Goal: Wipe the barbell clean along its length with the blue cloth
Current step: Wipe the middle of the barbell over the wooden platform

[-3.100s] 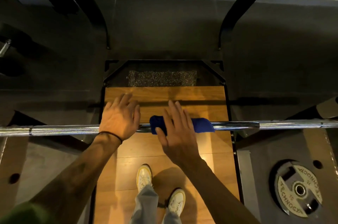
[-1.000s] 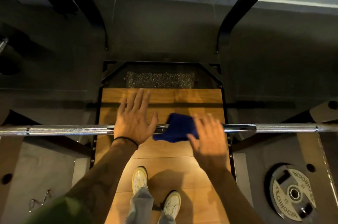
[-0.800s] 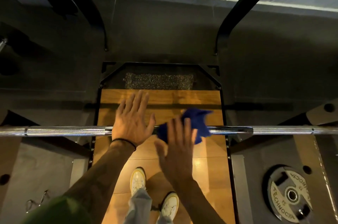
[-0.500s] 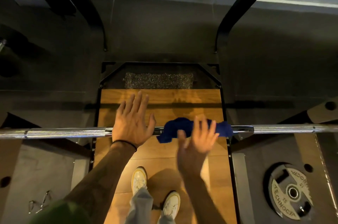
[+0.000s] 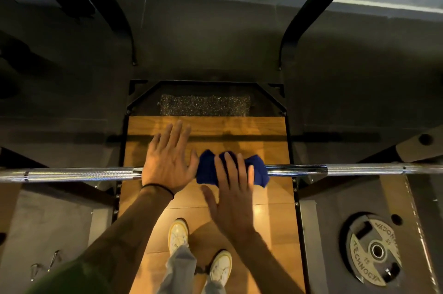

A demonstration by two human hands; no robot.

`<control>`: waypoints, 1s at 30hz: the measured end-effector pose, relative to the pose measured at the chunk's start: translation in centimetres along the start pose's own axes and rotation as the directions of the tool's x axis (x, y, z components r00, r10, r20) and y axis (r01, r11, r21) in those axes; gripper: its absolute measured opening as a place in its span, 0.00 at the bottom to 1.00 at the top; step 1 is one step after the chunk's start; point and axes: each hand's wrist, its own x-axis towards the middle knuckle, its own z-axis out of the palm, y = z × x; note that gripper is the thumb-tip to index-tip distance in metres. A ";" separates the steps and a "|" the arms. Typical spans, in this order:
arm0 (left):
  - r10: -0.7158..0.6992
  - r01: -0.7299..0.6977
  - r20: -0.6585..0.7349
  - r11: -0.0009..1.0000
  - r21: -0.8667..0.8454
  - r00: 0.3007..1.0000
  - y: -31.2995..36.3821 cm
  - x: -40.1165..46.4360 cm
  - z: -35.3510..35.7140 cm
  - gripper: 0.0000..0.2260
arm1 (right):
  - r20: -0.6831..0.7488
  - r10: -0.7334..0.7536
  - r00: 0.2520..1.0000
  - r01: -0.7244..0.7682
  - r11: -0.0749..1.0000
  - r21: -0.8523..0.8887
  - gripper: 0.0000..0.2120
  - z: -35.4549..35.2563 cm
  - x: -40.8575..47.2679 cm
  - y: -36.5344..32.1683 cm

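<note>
I was in the middle of the wiping step. My right hand [image 5: 231,194] lay flat on the blue cloth [image 5: 257,170], fingers straight and spread, pressing it down onto the barbell [image 5: 297,170] rather than curling round it. The cloth sat bunched over the smooth middle stretch of the bar, directly under my right fingers and poking out past them on both sides. My left hand [image 5: 167,166] rested open on the bar just beside the cloth's left edge, fingers straight and reaching forward over the bar, its thumb almost touching the fabric (steadying the bar, I judged, so it would not roll).

As I judged it, only the part under the cloth was being cleaned; the rough-textured lengths running off well to the left of my left hand and well to the right of my right hand looked yet to be covered. The next move called for sliding the cloth sideways along the bar with steady downward pressure, and a flat palm might let the cloth slip off, so wrapping my fingers round it would have served better.

As for containers, I saw none. A weight plate [image 5: 374,249] lay flat on the floor, down and far to the right of my right hand.
</note>
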 end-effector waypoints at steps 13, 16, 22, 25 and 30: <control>-0.001 0.001 0.019 1.000 -0.014 1.000 0.4 0.0 -0.8 0.29 | 0.014 -0.076 0.997 0.076 0.997 0.001 0.28 -0.8 0.5 1.7; -0.001 0.001 0.019 1.000 -0.014 1.000 0.5 -0.1 -0.7 0.29 | -0.045 -0.201 0.979 0.195 0.975 -0.103 0.24 -2.5 0.4 8.2; -0.010 0.010 0.015 1.000 -0.009 1.000 0.3 -0.2 -0.5 0.28 | -0.256 0.469 0.845 -0.424 0.880 0.213 0.22 0.5 2.1 -0.9; -0.003 0.003 0.018 1.000 -0.024 1.000 0.2 0.0 -0.5 0.28 | -0.074 0.015 0.997 -0.016 1.000 -0.007 0.24 0.1 1.2 -0.7; 0.011 -0.010 0.014 0.999 -0.047 1.000 0.3 -0.2 -0.6 0.27 | -0.163 -0.009 0.987 -0.002 0.998 -0.065 0.22 -2.7 1.0 8.1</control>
